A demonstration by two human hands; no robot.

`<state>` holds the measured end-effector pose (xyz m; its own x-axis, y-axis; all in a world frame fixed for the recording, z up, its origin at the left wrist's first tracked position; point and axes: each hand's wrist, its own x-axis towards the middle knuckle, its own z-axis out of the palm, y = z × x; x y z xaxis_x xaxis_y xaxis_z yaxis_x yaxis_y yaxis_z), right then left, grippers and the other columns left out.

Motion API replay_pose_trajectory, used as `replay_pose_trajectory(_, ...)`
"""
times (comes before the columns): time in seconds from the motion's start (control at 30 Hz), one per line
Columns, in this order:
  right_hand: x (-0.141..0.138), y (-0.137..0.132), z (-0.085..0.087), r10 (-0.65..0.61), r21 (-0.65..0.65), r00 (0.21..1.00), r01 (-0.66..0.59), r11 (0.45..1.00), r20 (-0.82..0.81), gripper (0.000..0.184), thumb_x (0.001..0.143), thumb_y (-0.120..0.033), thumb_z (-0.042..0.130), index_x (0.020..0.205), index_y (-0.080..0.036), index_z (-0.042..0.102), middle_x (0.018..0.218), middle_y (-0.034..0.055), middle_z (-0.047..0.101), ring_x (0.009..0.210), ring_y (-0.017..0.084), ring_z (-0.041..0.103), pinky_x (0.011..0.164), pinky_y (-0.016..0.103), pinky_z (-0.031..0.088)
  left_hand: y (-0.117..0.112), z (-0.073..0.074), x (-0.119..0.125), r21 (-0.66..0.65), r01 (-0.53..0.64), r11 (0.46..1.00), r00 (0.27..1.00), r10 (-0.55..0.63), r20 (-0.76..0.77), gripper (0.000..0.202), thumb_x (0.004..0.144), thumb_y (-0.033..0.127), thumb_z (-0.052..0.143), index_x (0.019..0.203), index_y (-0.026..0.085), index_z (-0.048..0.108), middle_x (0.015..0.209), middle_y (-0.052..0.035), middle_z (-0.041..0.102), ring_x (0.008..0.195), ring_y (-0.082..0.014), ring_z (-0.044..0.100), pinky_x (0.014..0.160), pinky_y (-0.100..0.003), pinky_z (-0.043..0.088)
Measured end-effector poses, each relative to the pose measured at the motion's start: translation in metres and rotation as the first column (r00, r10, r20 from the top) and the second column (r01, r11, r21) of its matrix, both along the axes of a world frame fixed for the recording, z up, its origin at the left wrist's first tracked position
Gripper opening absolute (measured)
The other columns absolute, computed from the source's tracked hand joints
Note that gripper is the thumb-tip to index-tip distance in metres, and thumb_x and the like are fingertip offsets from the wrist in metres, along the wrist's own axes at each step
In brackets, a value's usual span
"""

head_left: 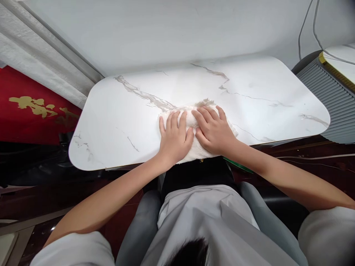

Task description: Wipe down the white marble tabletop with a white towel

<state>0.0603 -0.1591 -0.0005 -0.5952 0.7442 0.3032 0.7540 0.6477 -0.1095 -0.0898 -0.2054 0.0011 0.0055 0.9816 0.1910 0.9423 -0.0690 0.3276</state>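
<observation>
A fluffy white cloth (203, 148) lies at the front middle of a white marble-patterned table (111, 122), reaching the near edge. My left hand (175, 137) rests flat on the cloth's left part, fingers spread and pointing away from me. On its right part lies my right hand (215, 129), also with fingers spread, angled toward the left. Both palms press down on the cloth, and the two thumbs nearly meet. Part of the cloth is hidden beneath the hands. Its far edge looks rumpled.
Behind the table stands a pale wall (166, 33). A grey ribbed unit (330, 99) is at the right, with cables (314, 26) hanging above. To the left are a whitish curtain (47, 48) and a red cloth with gold markings (30, 125).
</observation>
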Motion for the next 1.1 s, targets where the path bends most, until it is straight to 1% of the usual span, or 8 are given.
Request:
replay_pose_trajectory(0.17,-0.002,0.037,0.0,-0.018,-0.005,1.0,0.018,1.0,0.007,0.05,0.095,-0.031,0.03,0.141,-0.021,0.047,0.14,0.0126,0.05,0.134,0.031,0.041,0.115,0.056,0.022,0.037,-0.001,0.001,0.0,-0.007,1.0,0.999,0.007,0.032,0.052,0.096,0.03,0.037,0.147,0.021,0.043,0.153,-0.0126,0.043,0.146,-0.0293,0.03,0.122,-0.057,0.01)
replay_pose_trajectory(0.37,-0.013,0.115,-0.003,-0.052,-0.027,0.999,0.052,0.998,-0.004,0.044,0.097,-0.032,0.03,0.136,-0.021,0.048,0.136,0.0097,0.055,0.13,0.029,0.043,0.115,0.052,0.023,0.119,-0.011,-0.008,0.066,-0.048,0.997,0.989,0.038,0.142,0.048,0.094,0.035,0.041,0.142,0.032,0.048,0.147,-0.0049,0.05,0.144,-0.0276,0.033,0.124,-0.053,0.01)
replay_pose_trajectory(0.53,-0.025,0.179,-0.006,-0.084,-0.045,0.992,0.08,0.996,-0.09,0.055,0.093,-0.043,0.024,0.134,-0.018,0.052,0.134,0.0108,0.056,0.126,0.027,0.045,0.113,0.05,0.026,0.178,-0.01,-0.015,0.058,-0.08,0.995,0.977,0.067,0.203,0.049,0.091,0.04,0.04,0.139,0.037,0.05,0.143,-0.002,0.053,0.144,-0.0272,0.033,0.125,-0.048,0.008)
replay_pose_trajectory(0.6,-0.028,0.199,-0.007,-0.092,-0.062,0.986,0.084,0.995,-0.141,0.064,0.088,-0.053,0.022,0.131,-0.019,0.055,0.131,0.0116,0.058,0.124,0.027,0.046,0.111,0.049,0.027,0.195,-0.008,-0.016,0.054,-0.096,0.994,0.976,0.084,0.199,0.054,0.089,0.042,0.037,0.14,0.032,0.05,0.143,-0.0043,0.052,0.143,-0.0291,0.033,0.125,-0.049,0.01)
replay_pose_trajectory(0.7,-0.03,0.222,-0.007,-0.106,-0.084,0.97,0.09,0.992,-0.22,0.073,0.078,-0.065,0.019,0.122,-0.025,0.061,0.127,0.009,0.063,0.121,0.026,0.049,0.109,0.046,0.029,0.218,-0.006,-0.015,0.035,-0.121,0.992,0.98,0.113,0.164,0.061,0.086,0.045,0.032,0.142,0.029,0.049,0.145,-0.0064,0.05,0.141,-0.0321,0.034,0.124,-0.051,0.011)
replay_pose_trajectory(0.9,-0.034,0.253,-0.005,-0.2,-0.119,0.949,0.175,0.977,-0.244,0.072,0.069,-0.062,0.02,0.117,-0.03,0.063,0.125,0.0059,0.065,0.118,0.022,0.051,0.109,0.043,0.028,0.252,-0.005,-0.015,0.041,-0.116,0.992,0.98,0.107,0.169,0.068,0.079,0.056,0.027,0.139,0.032,0.048,0.144,-0.0045,0.052,0.141,-0.0304,0.033,0.124,-0.048,0.012)
replay_pose_trajectory(1.0,-0.037,0.263,-0.004,-0.199,-0.123,0.944,0.172,0.977,-0.264,0.07,0.072,-0.066,0.02,0.112,-0.028,0.063,0.121,0.0078,0.066,0.114,0.023,0.05,0.106,0.042,0.028,0.264,-0.005,-0.016,0.017,-0.13,0.991,0.972,0.124,0.2,0.072,0.071,0.067,0.028,0.136,0.043,0.048,0.141,0.0005,0.055,0.144,-0.0304,0.026,0.125,-0.045,0.013)
replay_pose_trajectory(1.1,-0.037,0.268,-0.005,-0.18,-0.088,0.941,0.161,0.983,-0.288,0.061,0.079,-0.061,0.026,0.111,-0.024,0.063,0.117,0.0084,0.066,0.112,0.023,0.05,0.103,0.042,0.029,0.274,-0.006,-0.017,0.031,-0.125,0.992,0.966,0.115,0.232,0.075,0.07,0.063,0.028,0.137,0.04,0.051,0.14,-0.0025,0.055,0.142,-0.0335,0.029,0.124,-0.048,0.011)
